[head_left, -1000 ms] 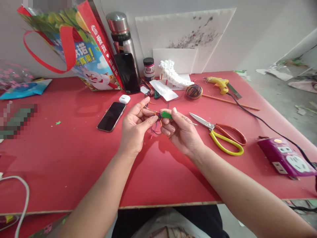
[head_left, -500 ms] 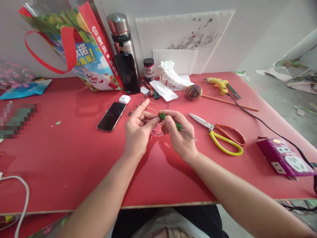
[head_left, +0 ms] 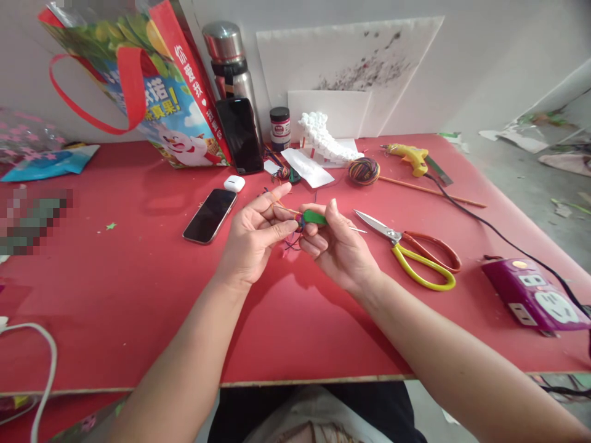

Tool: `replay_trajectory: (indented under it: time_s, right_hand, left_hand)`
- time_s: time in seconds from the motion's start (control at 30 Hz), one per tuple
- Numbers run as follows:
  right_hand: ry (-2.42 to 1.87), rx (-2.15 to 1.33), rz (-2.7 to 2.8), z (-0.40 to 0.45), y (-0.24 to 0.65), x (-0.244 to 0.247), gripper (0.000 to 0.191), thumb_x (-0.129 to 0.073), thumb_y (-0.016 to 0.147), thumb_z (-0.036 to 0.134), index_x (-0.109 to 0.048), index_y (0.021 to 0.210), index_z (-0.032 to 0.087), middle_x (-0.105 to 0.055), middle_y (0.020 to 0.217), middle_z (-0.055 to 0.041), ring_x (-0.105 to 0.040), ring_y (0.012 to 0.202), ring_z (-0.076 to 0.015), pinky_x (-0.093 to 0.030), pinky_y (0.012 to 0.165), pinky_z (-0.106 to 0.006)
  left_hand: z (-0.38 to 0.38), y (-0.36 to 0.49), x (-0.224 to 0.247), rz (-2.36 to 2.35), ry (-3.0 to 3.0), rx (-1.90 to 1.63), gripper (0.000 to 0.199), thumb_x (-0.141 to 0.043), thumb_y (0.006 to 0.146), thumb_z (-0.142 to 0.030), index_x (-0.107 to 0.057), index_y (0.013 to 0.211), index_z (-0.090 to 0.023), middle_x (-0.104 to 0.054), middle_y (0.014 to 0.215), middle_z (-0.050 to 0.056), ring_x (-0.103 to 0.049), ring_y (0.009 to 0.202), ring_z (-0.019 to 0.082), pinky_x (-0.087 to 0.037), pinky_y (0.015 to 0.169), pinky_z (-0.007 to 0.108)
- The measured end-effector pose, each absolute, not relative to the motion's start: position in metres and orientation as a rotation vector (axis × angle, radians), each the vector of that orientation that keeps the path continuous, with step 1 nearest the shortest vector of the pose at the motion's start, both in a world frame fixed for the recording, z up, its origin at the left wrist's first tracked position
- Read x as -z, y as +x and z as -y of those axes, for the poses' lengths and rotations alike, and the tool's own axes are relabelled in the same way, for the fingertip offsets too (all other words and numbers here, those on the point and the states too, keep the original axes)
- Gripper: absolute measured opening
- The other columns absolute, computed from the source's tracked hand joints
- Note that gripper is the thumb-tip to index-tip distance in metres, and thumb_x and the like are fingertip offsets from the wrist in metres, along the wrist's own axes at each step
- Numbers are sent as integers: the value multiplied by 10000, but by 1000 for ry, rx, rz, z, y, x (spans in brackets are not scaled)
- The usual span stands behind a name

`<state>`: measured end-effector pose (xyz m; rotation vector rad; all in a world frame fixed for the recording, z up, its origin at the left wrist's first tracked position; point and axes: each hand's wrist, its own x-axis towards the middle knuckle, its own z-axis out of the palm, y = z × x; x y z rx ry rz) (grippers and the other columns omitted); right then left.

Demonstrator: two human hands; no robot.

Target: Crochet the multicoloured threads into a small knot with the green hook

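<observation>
Near the middle of the red table, my left hand pinches a small piece of multicoloured yarn work, with orange yarn running over its raised index finger. Facing it, my right hand holds a green-handled hook between its fingers, the thumb raised off the handle. The green end of the hook touches the yarn work, and its thin metal shaft points right. Loose dark strands hang below the fingertips. A ball of multicoloured yarn lies behind my right hand.
Open scissors and a purple power socket lie on the right of the red table. Farther back are a yellow glue gun, a wooden stick and a white beaded object. A phone lies left.
My right thumb has lifted off the green handle, and the hook has turned nearer to level. My left index finger has moved slightly right with the yarn over it.
</observation>
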<state>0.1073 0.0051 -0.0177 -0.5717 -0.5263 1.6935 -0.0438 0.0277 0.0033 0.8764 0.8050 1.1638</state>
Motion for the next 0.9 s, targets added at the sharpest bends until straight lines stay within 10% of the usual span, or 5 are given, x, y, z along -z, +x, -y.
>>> replay_trajectory:
  time_s: [0.5, 0.9]
  right_hand:
    - [-694, -1848, 712, -29, 146, 31, 636, -679, 1012, 662, -772, 664, 138, -393, 404, 89, -119, 308, -11, -176, 290, -155]
    - [-865, -1715, 851, -34, 158, 23, 682, -686, 983, 703, -744, 603, 140, -359, 342, 78, -135, 280, -15, -187, 282, -163]
  left_hand:
    - [-18, -47, -13, -816, 1356, -946, 305, -847, 777, -136, -820, 1079, -166, -753, 885, 49, -716, 914, 205, -556, 853, 327]
    - [-13, -48, -14, -838, 1431, -925, 759, -763, 795, -128, -603, 1533, -48, -738, 915, 40, -700, 925, 188, -566, 857, 319]
